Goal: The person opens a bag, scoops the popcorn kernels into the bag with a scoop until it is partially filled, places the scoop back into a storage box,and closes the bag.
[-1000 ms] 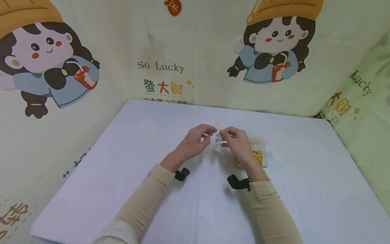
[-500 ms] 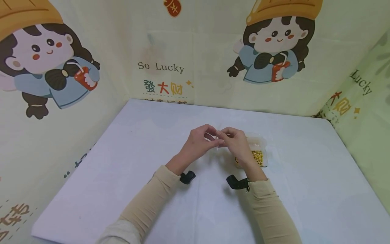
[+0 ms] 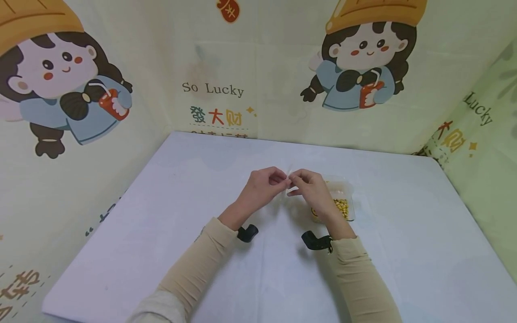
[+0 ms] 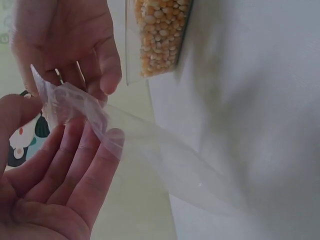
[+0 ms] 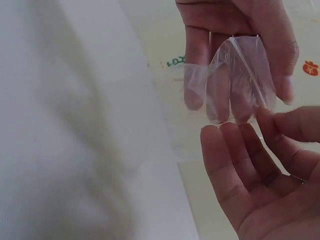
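Observation:
A clear zip-lock bag (image 5: 250, 55) is held between both hands above the table, its zip strip showing in the right wrist view and its thin body (image 4: 185, 175) hanging loose in the left wrist view. My left hand (image 3: 261, 186) pinches the top edge, with the thumb on one side and the fingers spread behind the film. Opposite it, my right hand (image 3: 313, 188) grips the same edge between thumb and index finger, the other fingers bent below. Fingertips of the two hands nearly meet at the bag's mouth.
Just behind the right hand stands a clear plastic box (image 3: 340, 185) of yellow corn kernels (image 3: 342, 207), partly hidden by that hand. The table (image 3: 194, 197) has a white cover. A printed cloth (image 3: 278, 89) with cartoon figures hangs behind and at both sides.
A second ago only the right hand held the crumpled bag, with the left hand apart from it. The left hand has moved right and taken hold of the bag; the right hand hardly moved.

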The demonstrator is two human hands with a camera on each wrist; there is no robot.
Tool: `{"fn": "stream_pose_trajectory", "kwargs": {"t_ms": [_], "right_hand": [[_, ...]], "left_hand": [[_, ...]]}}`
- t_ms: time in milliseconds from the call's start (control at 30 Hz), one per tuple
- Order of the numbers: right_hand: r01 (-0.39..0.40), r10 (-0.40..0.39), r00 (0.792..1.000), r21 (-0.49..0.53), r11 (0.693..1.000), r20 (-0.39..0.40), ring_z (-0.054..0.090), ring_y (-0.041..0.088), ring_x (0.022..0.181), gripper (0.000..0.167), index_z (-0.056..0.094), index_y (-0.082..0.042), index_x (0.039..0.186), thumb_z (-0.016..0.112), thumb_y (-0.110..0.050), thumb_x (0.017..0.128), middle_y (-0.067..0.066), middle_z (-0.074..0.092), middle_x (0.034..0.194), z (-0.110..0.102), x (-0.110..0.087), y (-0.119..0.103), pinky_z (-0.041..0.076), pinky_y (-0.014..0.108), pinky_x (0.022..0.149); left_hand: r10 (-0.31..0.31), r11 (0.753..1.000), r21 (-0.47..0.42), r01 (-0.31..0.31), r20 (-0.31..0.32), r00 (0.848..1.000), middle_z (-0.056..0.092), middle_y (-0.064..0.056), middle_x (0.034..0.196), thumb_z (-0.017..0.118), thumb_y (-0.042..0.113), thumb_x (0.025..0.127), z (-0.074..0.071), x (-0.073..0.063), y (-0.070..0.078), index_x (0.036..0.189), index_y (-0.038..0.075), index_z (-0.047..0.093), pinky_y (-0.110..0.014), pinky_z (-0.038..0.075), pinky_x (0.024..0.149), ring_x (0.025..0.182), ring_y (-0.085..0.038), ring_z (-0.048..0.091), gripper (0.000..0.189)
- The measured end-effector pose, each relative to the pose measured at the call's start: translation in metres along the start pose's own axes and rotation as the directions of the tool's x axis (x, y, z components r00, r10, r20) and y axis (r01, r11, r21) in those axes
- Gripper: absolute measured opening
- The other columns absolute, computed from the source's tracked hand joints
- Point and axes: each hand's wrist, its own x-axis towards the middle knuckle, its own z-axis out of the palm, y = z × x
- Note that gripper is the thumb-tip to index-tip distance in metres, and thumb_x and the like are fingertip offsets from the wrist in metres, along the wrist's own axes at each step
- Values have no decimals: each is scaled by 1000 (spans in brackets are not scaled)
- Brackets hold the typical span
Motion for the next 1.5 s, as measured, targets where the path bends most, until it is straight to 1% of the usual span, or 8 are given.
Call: {"fn": "stream_pose_trajectory", "kwargs": {"t_ms": [200, 400, 667, 833, 1033, 1200, 1333, 1500], "right_hand": [[-22, 21, 1000, -45, 999, -22, 64, 22, 95, 32, 68, -3, 107, 60, -32, 100, 12, 66, 106, -1, 1, 2, 57, 33, 83], [12, -12, 1000, -20, 1000, -21, 64, 24, 95, 32, 69, -1, 104, 60, -31, 100, 13, 65, 103, 0, 2, 4, 60, 35, 77], [60, -60, 998, -10, 998, -10, 63, 23, 95, 34, 68, -1, 104, 57, -33, 101, 11, 66, 101, 0, 1, 6, 60, 34, 76], [60, -60, 998, -12, 998, -9, 62, 23, 94, 34, 66, -1, 102, 55, -32, 102, 10, 65, 100, 2, 1, 5, 60, 33, 75], [50, -51, 998, -35, 998, -26, 65, 23, 92, 30, 68, 0, 100, 58, -28, 101, 12, 66, 101, 4, 2, 4, 60, 36, 76], [38, -38, 998, -2, 999, -56, 66, 26, 96, 26, 67, 2, 104, 59, -22, 101, 17, 65, 106, 4, 1, 2, 61, 37, 79], [9, -4, 996, 56, 998, -89, 67, 26, 96, 24, 63, 5, 110, 59, -17, 100, 18, 63, 108, 3, 0, 2, 60, 36, 80], [-9, 20, 991, 84, 996, -130, 69, 19, 89, 26, 60, 6, 116, 61, -13, 98, 17, 64, 106, 3, -1, -1, 60, 33, 79]], "left_hand": [[-13, 1000, -14, 15, 80, 997, 72, 4, 93, 77, 40, 85, -3, -2, 2, 107, 16, 68, -27, 56, 73, 85, -6, 69, 33], [-9, 1000, 19, 7, 105, 994, 74, 2, 95, 65, 28, 95, -3, 0, 4, 112, 13, 71, -27, 56, 76, 87, -7, 68, 23], [-38, 999, 11, 37, 110, 993, 75, 4, 89, 62, 29, 98, -7, 2, 5, 110, 14, 75, -29, 55, 74, 89, -17, 71, 23], [-22, 996, 91, 16, 63, 998, 76, 4, 89, 63, 29, 96, -5, 3, 6, 106, 14, 77, -26, 55, 72, 82, -8, 68, 22], [20, 974, 225, -20, 4, 1000, 76, 1, 87, 66, 23, 93, -3, 1, 12, 99, 11, 78, -22, 54, 68, 77, -8, 68, 18], [84, 948, 307, -79, -3, 996, 67, 2, 69, 61, 17, 94, -2, 0, 13, 87, 11, 77, -18, 42, 58, 62, -7, 55, 19], [112, 942, 321, -101, -19, 993, 66, 1, 69, 58, 11, 94, -1, 0, 14, 84, 11, 76, -17, 40, 56, 60, -8, 52, 20], [58, 966, 254, -50, -22, 998, 74, 0, 84, 64, 15, 94, 0, 1, 17, 93, 11, 74, -19, 50, 62, 72, -8, 64, 11]]}}
